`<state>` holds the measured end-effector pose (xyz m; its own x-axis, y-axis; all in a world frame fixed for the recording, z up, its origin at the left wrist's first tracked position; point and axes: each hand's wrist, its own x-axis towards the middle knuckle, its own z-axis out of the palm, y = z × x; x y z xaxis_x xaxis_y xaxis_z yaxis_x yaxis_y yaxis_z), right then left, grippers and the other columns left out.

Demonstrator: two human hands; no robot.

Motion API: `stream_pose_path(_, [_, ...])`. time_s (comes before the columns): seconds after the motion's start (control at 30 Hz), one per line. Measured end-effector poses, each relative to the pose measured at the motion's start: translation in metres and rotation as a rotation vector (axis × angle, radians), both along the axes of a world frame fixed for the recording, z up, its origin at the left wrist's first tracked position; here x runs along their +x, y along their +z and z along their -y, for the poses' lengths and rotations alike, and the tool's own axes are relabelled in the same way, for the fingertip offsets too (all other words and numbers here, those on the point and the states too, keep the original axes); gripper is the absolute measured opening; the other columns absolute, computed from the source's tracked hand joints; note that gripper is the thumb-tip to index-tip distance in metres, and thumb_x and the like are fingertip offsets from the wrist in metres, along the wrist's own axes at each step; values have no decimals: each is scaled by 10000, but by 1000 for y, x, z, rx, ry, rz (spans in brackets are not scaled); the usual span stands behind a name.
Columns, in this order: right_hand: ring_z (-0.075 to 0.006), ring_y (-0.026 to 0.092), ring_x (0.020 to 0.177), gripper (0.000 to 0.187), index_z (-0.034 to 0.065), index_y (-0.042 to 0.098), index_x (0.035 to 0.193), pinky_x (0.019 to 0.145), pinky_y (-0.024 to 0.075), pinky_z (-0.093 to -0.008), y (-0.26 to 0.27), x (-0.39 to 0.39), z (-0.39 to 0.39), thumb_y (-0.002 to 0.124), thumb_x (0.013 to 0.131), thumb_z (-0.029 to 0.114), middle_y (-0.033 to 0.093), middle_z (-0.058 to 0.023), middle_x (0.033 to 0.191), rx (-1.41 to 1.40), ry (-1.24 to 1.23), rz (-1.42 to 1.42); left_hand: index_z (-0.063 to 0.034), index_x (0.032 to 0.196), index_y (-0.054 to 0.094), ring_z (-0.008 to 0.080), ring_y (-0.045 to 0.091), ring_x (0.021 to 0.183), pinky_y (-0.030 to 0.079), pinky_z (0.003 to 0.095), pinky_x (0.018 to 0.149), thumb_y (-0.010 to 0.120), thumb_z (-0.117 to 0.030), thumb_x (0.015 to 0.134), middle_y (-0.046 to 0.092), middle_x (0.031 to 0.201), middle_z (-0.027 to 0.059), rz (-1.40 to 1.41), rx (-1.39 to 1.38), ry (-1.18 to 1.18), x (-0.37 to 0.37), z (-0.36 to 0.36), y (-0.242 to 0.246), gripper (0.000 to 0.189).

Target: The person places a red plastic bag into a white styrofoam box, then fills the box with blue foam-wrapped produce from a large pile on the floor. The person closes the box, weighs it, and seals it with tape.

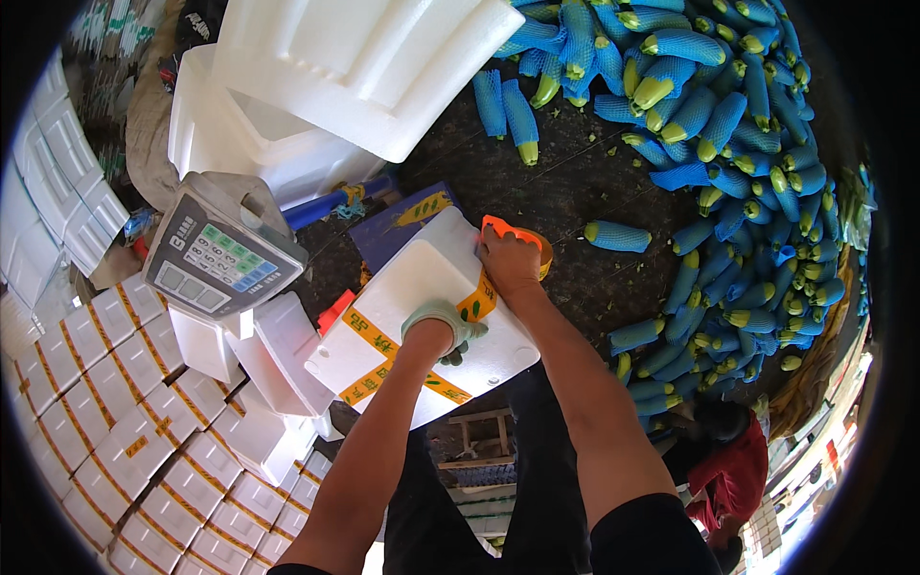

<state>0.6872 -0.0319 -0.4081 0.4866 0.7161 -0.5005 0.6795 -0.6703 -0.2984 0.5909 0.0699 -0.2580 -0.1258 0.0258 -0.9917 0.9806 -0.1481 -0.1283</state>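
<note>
A white foam box (pixel 424 280) is tilted in front of my legs, with yellow printed packing tape (pixel 370 332) running across it in bands. My left hand (pixel 444 329), in a pale green glove, lies on the box face beside a tape strip and holds nothing. At the box's upper right edge, my bare right hand (pixel 509 259) grips an orange tape dispenser (pixel 496 224). Part of its yellow tape roll (pixel 548 259) shows past my fingers. From there a tape strip (pixel 477 302) runs over the box toward my left hand.
A digital scale (pixel 223 248) stands left, below open white foam boxes (pixel 215 144). Taped foam boxes (pixel 122 388) are stacked lower left. Zucchini in blue net sleeves (pixel 719 144) are piled right, with one loose zucchini (pixel 618 236) nearer. Another person (pixel 733 460) is at lower right.
</note>
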Motion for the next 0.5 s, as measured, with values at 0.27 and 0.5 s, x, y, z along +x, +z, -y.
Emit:
stream_pose_path(0.27, [-340,791,849,396,147,740,1292,726,613,-470,76,29,73,713,981,390,794,-143,1049,-57,-223,1,-59,890,776,170,700,632,559,342,606,662,-654,1016,724,703,47,274,38,-106,-36,12,5,619])
stream_pose_path(0.5, [-161,746,959,496,-49,759,1296,907,587,-299,264,38,109,798,913,264,794,-128,1109,275,-978,-1003,-15,1238,761,147,690,850,598,333,705,434,-868,990,755,979,67,675,-260,1050,-98,25,61,946])
